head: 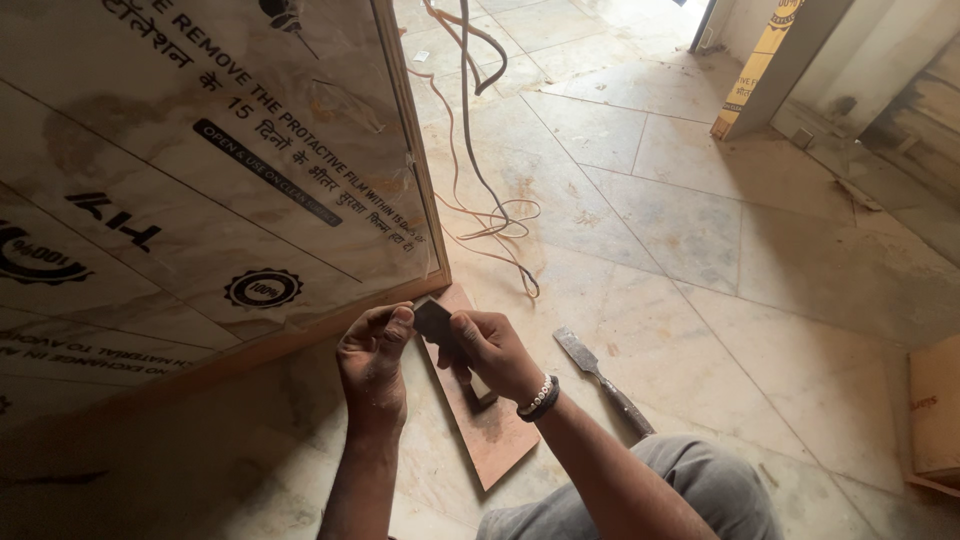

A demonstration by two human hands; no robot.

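Observation:
Both my hands meet over a narrow reddish-brown wooden strip [500, 440] lying on the stone floor. My left hand [372, 365] pinches the left edge of a small dark flat piece [433, 320]. My right hand [490, 350] grips the same piece from the right, fingers curled around it; a beaded bracelet and a dark band sit on that wrist. A pale block [482, 388] shows just below my right hand on the strip. The piece sits right at the lower corner of a large film-covered laminated board [200, 180].
A chisel [603, 380] with a flat steel blade lies on the floor to the right of my hands. Loose wires [480, 190] trail across the tiles behind. A cardboard box [935, 410] stands at the right edge. My grey-trousered knee [690, 490] is at the bottom.

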